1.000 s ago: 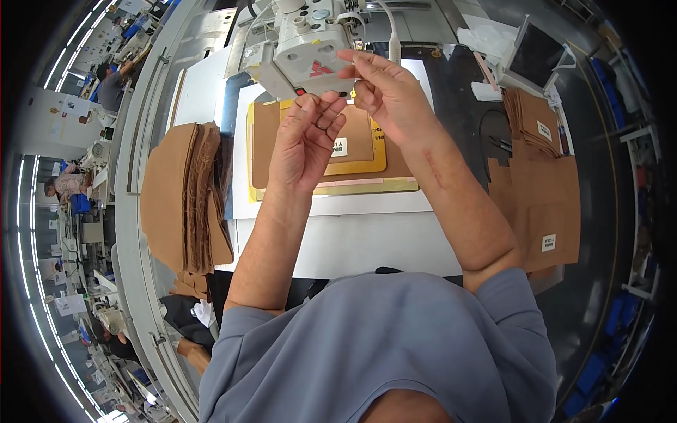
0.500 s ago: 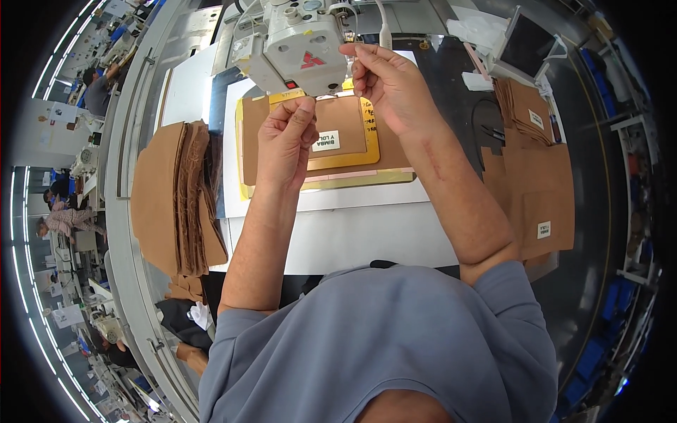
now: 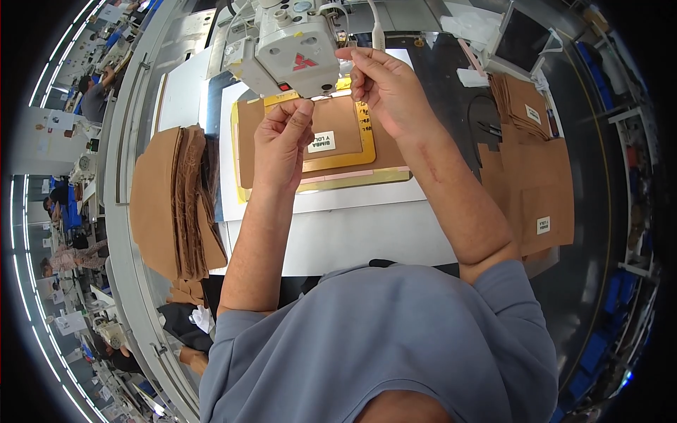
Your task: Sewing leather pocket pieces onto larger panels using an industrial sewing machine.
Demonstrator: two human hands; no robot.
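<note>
Both hands are raised close to the white head of an industrial sewing machine (image 3: 300, 60). My left hand (image 3: 285, 134) is pinched, thumb against forefinger, just below the machine's front; what it holds, if anything, is too fine to see. Beside the needle area on the machine's right, my right hand (image 3: 384, 84) is also closed in a pinch, its grip too small to make out. Under the hands a brown fabric piece (image 3: 338, 127) with a white label (image 3: 321, 142) lies inside a yellow clamp frame (image 3: 331, 166). The machine's needle is hidden.
On the left lies a thick stack of brown cut pieces (image 3: 166, 197). More labelled brown pieces (image 3: 539, 197) rest on the right, below a grey-framed screen (image 3: 522, 42). A white board (image 3: 338, 233) spans the front. Other people work at machines far left.
My hands keep almost the same pinched pose at the machine. The whole view has shifted slightly, so the machine head appears a little higher and further left.
</note>
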